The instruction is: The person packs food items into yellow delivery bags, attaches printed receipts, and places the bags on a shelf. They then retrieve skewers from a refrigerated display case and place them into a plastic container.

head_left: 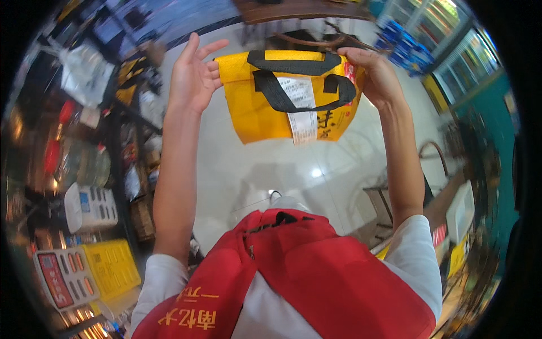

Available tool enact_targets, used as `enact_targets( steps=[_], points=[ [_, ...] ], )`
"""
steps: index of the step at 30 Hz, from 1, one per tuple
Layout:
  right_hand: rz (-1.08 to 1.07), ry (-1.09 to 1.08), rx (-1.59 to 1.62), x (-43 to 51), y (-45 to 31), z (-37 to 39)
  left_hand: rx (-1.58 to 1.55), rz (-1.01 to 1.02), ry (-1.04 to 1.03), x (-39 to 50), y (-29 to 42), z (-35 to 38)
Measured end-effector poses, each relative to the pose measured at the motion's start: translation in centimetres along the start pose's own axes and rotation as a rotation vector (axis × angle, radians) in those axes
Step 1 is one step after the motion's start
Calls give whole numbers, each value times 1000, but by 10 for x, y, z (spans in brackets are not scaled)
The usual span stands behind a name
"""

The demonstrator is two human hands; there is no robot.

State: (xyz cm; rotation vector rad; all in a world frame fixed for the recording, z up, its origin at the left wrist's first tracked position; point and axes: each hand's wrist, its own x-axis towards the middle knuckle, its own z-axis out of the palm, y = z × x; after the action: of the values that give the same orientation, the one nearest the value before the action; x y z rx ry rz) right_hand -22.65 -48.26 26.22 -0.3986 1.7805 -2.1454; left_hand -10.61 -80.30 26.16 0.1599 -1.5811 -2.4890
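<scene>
A yellow carrier bag [258, 114] hangs level in front of me above the floor, its top edge folded over. Two black webbing handles [292, 65] lie across its near face. A long printed paper slip [302, 114] is on that face, running under the lower handle and down to the bottom edge. My right hand [372, 74] grips the upper right corner, thumb along the top. At the left end is my left hand [199, 74], thumb and forefinger spread. Its other fingers meet the bag's side edge, and their tips are hidden.
Glossy pale tiles [262, 169] cover the floor. Crowded shelves on my left hold a white plastic basket [95, 207], a yellow box [112, 269] and a glass jar [84, 163]. A wooden table [305, 10] stands ahead. Blue packs [404, 48] sit by glass-door fridges [465, 63].
</scene>
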Motion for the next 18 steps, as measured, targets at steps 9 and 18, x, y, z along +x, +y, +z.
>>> enact_targets(
  steps=[9, 18],
  points=[
    [14, -383, 87, 344, 50, 240, 6, 260, 310, 148, 106, -243],
    [114, -527, 42, 624, 129, 441, -41, 318, 668, 320, 139, -438]
  ],
)
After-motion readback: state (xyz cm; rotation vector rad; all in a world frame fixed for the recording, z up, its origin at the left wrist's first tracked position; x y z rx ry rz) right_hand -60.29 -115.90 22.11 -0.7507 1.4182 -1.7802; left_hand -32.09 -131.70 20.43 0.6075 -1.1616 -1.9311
